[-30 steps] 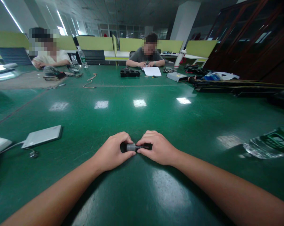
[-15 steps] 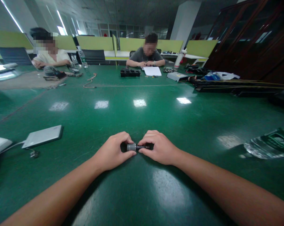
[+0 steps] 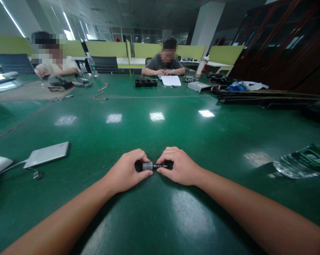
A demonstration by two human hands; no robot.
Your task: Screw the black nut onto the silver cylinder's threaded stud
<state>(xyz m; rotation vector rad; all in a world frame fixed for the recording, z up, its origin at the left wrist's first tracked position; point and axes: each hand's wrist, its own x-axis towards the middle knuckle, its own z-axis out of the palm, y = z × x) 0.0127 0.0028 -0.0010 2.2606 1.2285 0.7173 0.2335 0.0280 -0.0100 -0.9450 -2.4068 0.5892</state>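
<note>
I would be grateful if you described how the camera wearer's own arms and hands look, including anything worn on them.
The left hand and right hand are both ungloved, with no ring, watch or bracelet visible. The left forearm and right forearm are bare, with no sleeves, cables or markings in view.

Yellow-green partitions stand behind the green table, beside dark wooden cabinets.

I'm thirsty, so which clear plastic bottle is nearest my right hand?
The near bottle, at the view's right edge; the far bottle is at upper left.
</note>
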